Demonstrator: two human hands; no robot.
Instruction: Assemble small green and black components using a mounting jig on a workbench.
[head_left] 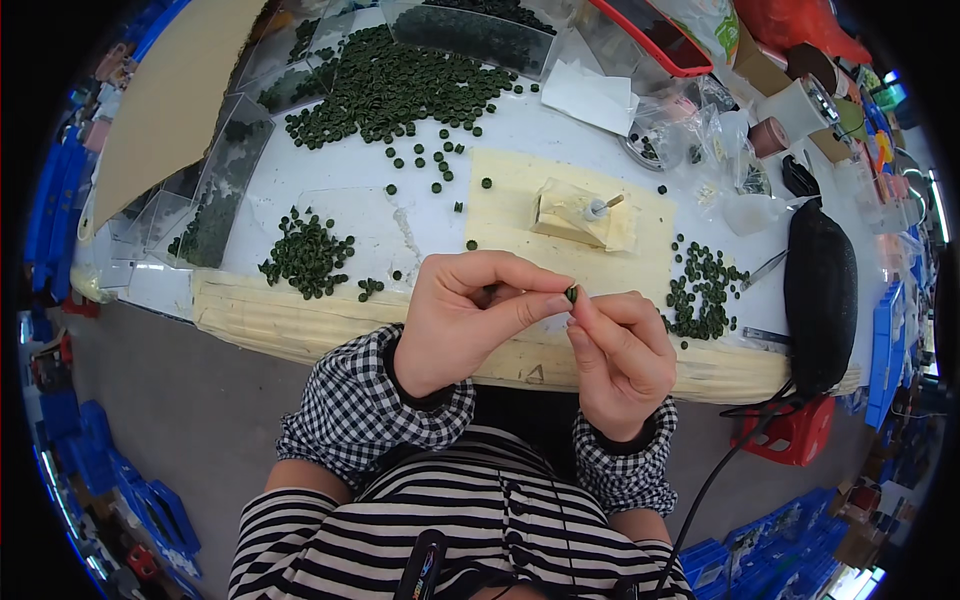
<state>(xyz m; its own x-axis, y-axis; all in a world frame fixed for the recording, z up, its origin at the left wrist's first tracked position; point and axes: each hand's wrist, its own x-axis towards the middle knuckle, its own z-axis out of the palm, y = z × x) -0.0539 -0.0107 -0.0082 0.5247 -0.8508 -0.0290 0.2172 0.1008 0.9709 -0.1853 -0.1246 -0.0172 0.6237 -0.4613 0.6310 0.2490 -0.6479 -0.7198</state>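
My left hand (pixel 480 315) pinches a small dark green ring-shaped part (pixel 571 293) between thumb and forefinger. Against its other side press the fingertips of my right hand (pixel 622 350), whose remaining fingers are curled; whether anything else is inside them I cannot make out. Both hands are just above the table's near edge. Beyond them stands a block wrapped in yellowish tape (pixel 572 222) with a small upright peg (pixel 606 207) on top. A pile of similar green parts (pixel 306 255) lies left of my left hand, and another scattered group (pixel 704 292) lies to the right.
A large heap of green parts (pixel 390 85) spreads at the back, beside clear trays (pixel 222 185). Cardboard (pixel 165 110) leans at the left. Folded white paper (pixel 590 97), a red-framed case (pixel 660 40), tweezers (pixel 765 270) and a long black padded object (pixel 822 295) are to the right.
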